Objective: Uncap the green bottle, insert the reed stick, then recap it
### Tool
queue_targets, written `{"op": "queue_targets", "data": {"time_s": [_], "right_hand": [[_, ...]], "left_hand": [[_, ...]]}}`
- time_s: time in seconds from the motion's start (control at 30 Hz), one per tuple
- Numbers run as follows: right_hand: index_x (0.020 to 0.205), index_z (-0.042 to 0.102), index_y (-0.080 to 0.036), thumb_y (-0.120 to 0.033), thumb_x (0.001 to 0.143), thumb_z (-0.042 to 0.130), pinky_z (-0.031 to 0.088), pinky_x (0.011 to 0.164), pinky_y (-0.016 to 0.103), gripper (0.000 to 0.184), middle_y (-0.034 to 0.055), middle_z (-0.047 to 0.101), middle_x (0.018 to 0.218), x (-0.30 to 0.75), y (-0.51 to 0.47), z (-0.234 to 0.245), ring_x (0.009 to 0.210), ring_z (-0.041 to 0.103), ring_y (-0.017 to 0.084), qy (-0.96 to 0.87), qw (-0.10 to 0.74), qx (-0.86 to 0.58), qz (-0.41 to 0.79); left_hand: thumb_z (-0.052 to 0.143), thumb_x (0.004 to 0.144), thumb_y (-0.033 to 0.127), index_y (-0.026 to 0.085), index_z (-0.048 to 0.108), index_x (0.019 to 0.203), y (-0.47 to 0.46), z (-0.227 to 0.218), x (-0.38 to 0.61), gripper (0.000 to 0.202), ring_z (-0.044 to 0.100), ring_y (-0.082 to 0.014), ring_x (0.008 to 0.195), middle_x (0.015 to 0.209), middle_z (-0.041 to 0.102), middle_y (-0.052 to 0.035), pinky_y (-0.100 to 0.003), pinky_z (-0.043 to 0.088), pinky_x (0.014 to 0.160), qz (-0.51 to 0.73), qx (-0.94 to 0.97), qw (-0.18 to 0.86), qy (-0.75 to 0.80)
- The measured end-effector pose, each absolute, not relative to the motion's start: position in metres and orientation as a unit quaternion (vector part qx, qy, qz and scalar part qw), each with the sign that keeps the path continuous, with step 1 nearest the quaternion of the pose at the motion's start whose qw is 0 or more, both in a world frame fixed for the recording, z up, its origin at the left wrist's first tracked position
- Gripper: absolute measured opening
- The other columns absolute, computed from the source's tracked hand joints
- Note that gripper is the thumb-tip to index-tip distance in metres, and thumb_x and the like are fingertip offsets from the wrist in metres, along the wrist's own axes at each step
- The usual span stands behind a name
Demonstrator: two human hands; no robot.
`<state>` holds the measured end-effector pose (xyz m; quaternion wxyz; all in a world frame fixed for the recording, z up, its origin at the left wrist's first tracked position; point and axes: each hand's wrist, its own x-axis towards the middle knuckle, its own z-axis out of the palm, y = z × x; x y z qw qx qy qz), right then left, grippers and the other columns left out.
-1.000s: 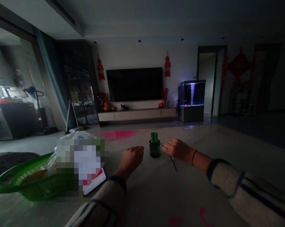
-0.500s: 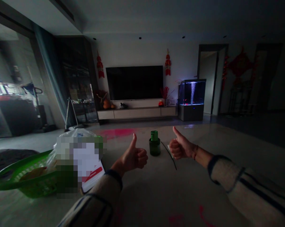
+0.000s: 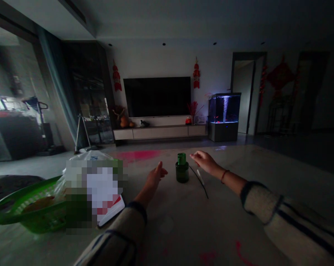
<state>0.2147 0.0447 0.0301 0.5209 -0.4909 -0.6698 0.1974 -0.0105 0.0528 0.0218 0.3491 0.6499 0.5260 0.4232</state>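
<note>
A dark green glass bottle [image 3: 182,170] with a brighter green cap stands upright on the pale table [image 3: 180,229]. My left hand [image 3: 154,179] is just left of it, fingers loosely apart, touching nothing. My right hand [image 3: 206,162] is up and to the right of the bottle, fingers reaching toward it and holding nothing. Below that hand, a thin black wire [image 3: 201,184] curves across the tabletop, with a small white stick [image 3: 200,177] lying against it.
At the left stand a green plastic basket [image 3: 25,208] and a white plastic bag [image 3: 89,157]. A pixelated patch hides the area between them and a white-and-red flat package [image 3: 111,212]. Pink stains mark the table. A television cabinet and lit aquarium stand far beyond.
Both hands have gone from thumbs-up fists to loosely opened fingers. My right hand has moved slightly toward the bottle, and the white stick now shows beside the wire.
</note>
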Motion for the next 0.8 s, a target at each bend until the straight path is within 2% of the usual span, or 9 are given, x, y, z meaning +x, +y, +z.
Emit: {"op": "queue_targets", "data": {"time_s": [0.07, 0.13, 0.23, 0.33, 0.4, 0.63, 0.7, 0.8], "right_hand": [[0.076, 0.046, -0.018, -0.044, 0.071, 0.053, 0.043, 0.06, 0.024, 0.028, 0.001, 0.054, 0.071, 0.213, 0.054, 0.03, 0.065, 0.052, 0.011, -0.676, 0.523, -0.488, 0.174], [0.091, 0.046, -0.017, -0.039, 0.069, 0.058, 0.045, 0.069, 0.028, 0.034, 0.0064, 0.055, 0.088, 0.208, 0.06, 0.029, 0.078, 0.054, 0.013, -0.677, 0.515, -0.494, 0.18], [0.108, 0.038, -0.015, -0.038, 0.065, 0.063, 0.046, 0.075, 0.031, 0.055, 0.0125, 0.051, 0.104, 0.196, 0.064, 0.026, 0.088, 0.054, 0.016, -0.671, 0.494, -0.51, 0.214], [0.116, 0.03, -0.015, -0.037, 0.06, 0.068, 0.045, 0.08, 0.034, 0.071, 0.0152, 0.047, 0.111, 0.185, 0.062, 0.022, 0.096, 0.053, 0.019, -0.676, 0.478, -0.506, 0.241], [0.117, 0.027, -0.015, -0.034, 0.056, 0.071, 0.044, 0.082, 0.034, 0.077, 0.0143, 0.049, 0.11, 0.179, 0.058, 0.019, 0.097, 0.053, 0.02, -0.691, 0.466, -0.491, 0.252], [0.114, 0.026, -0.015, -0.036, 0.056, 0.07, 0.044, 0.08, 0.032, 0.075, 0.0106, 0.056, 0.101, 0.174, 0.056, 0.001, 0.09, 0.057, 0.018, -0.697, 0.463, -0.497, 0.23], [0.111, 0.03, -0.016, -0.038, 0.056, 0.069, 0.044, 0.079, 0.032, 0.071, 0.0095, 0.057, 0.098, 0.175, 0.06, -0.004, 0.089, 0.057, 0.018, -0.688, 0.469, -0.511, 0.213], [0.098, 0.042, -0.016, -0.043, 0.056, 0.068, 0.043, 0.077, 0.031, 0.057, 0.0077, 0.058, 0.093, 0.176, 0.064, -0.008, 0.087, 0.057, 0.018, -0.685, 0.47, -0.527, 0.178]], "left_hand": [[0.039, 0.066, 0.065, 0.013, 0.057, 0.077, 0.052, 0.016, -0.012, 0.056, 0.059, -0.0204, 0.083, 0.09, 0.065, -0.0119, -0.029, 0.045, 0.063, 0.429, 0.66, 0.329, 0.522], [0.051, 0.066, 0.053, 0.013, 0.057, 0.086, 0.05, 0.013, -0.011, 0.045, 0.059, -0.0194, 0.087, 0.096, 0.064, -0.0118, -0.028, 0.045, 0.068, 0.43, 0.658, 0.33, 0.523], [0.055, 0.069, 0.04, 0.012, 0.055, 0.092, 0.047, 0.012, -0.007, 0.036, 0.059, -0.0175, 0.089, 0.1, 0.063, -0.0126, -0.026, 0.045, 0.071, 0.429, 0.65, 0.334, 0.532], [0.054, 0.071, 0.038, 0.012, 0.055, 0.093, 0.046, 0.013, -0.006, 0.034, 0.059, -0.0176, 0.09, 0.101, 0.063, -0.0125, -0.027, 0.045, 0.074, 0.425, 0.646, 0.336, 0.537], [0.054, 0.071, 0.039, 0.012, 0.056, 0.093, 0.046, 0.014, -0.007, 0.034, 0.059, -0.0179, 0.091, 0.101, 0.063, -0.0119, -0.027, 0.045, 0.075, 0.423, 0.647, 0.337, 0.537], [0.055, 0.069, 0.039, 0.014, 0.059, 0.088, 0.043, 0.014, -0.01, 0.032, 0.059, -0.0182, 0.088, 0.095, 0.065, -0.0087, -0.027, 0.045, 0.072, 0.422, 0.647, 0.347, 0.532], [0.055, 0.068, 0.037, 0.013, 0.059, 0.088, 0.044, 0.013, -0.01, 0.031, 0.058, -0.0182, 0.087, 0.094, 0.065, -0.0089, -0.027, 0.044, 0.072, 0.422, 0.644, 0.35, 0.533], [0.054, 0.068, 0.036, 0.012, 0.059, 0.087, 0.046, 0.013, -0.01, 0.031, 0.058, -0.0189, 0.087, 0.093, 0.064, -0.0097, -0.027, 0.044, 0.071, 0.422, 0.636, 0.355, 0.54]]}}
